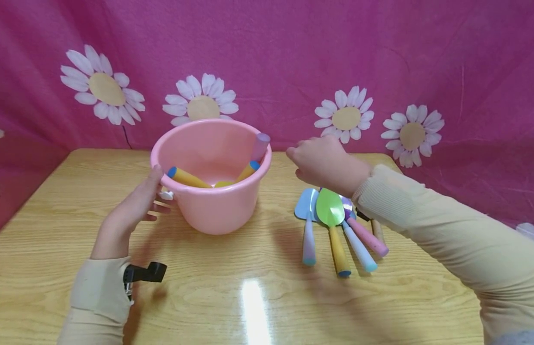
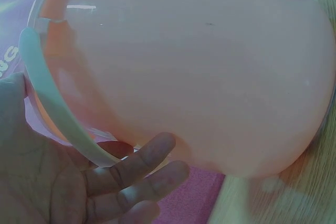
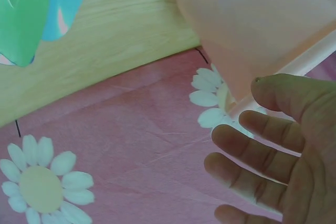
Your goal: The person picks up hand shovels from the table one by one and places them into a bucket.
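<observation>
A pink bucket [image 1: 218,211] stands upright on the table. My left hand [image 1: 135,203] holds it at the left, thumb at the rim and fingers below by the pale handle [image 2: 58,108]. Inside show two yellow tool handles [image 1: 187,177] with blue ends and a translucent purple handle [image 1: 260,146] leaning on the right wall. My right hand [image 1: 324,160] hovers between bucket and tools, fingers relaxed and holding nothing. Below it lie a green trowel [image 1: 330,208] with a yellow handle, a blue-bladed tool [image 1: 307,206], a pink-handled tool [image 1: 368,236] and a pale-blue-handled tool [image 1: 360,247].
A tan handle [image 1: 377,230] shows beside the tool pile, partly hidden by the right sleeve [image 1: 422,215]. Behind the wooden table [image 1: 198,297] hangs a magenta cloth [image 1: 275,57] with white daisies. A black wrist mount [image 1: 146,272] sticks out from the left sleeve.
</observation>
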Demonstrator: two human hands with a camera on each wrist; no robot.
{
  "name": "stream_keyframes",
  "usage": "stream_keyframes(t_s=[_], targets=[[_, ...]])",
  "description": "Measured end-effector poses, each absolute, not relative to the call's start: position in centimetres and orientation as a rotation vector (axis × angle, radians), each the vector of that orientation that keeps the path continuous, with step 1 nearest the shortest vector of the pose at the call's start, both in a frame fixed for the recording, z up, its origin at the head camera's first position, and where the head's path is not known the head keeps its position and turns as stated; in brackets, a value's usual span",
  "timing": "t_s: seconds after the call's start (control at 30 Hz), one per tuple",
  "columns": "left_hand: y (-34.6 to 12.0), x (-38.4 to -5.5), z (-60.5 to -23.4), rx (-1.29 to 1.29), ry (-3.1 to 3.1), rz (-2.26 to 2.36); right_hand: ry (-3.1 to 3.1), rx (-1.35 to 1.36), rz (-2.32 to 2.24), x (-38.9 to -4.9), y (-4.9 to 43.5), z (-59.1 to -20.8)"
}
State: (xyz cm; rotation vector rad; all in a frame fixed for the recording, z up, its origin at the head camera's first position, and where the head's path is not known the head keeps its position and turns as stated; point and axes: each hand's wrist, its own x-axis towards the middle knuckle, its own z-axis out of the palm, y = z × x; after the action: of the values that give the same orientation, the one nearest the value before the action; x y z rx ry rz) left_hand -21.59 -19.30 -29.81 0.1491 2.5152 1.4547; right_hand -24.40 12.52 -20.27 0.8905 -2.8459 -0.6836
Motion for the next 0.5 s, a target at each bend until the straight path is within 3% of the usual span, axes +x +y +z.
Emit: stream_keyframes(t_s=[0.5], targets=[[-19.3,-21.8,-29.9,0.144,2.508,1.457,-2.970,0.791,-0.590,-25.1,15.5,-21.9]])
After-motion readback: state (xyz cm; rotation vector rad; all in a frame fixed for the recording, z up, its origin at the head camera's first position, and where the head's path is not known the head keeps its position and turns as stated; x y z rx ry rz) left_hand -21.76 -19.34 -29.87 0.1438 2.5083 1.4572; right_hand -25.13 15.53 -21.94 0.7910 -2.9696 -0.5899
